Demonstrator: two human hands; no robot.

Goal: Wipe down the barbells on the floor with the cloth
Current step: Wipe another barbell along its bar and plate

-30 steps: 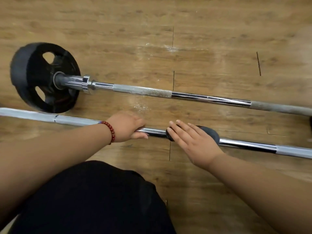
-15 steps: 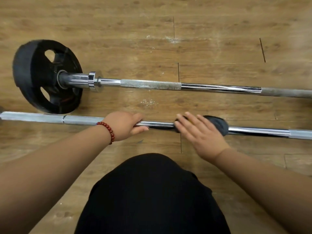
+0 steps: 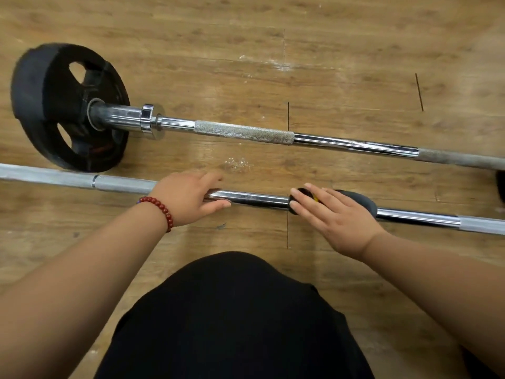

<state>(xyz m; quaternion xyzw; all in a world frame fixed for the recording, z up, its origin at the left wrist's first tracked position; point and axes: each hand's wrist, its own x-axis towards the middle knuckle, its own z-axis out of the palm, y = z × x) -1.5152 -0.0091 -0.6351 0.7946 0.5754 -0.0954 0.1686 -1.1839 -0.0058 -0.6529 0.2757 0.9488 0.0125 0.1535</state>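
Lying on the floor [image 3: 355, 64], the near barbell [image 3: 259, 199] is gripped by the L hand [image 3: 191, 198], fingers [image 3: 207, 179] & thumb wrapped round it, prob. to stop rolling. The cloth [image 3: 358, 205] is pressed onto the shaft by the R hand [image 3: 338, 217] w/ fingers straight.

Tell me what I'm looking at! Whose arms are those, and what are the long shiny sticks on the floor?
There is no machine here, just a person. The camera sits on their head and looks down, so you see their own arms. The shiny sticks are bars for lifting weights, lying on a wooden floor. The far barbell carries a black weight plate at its end. The left hand, with a red bead bracelet, holds the near barbell steady. The right hand presses a dark cloth flat on that bar to wipe it.
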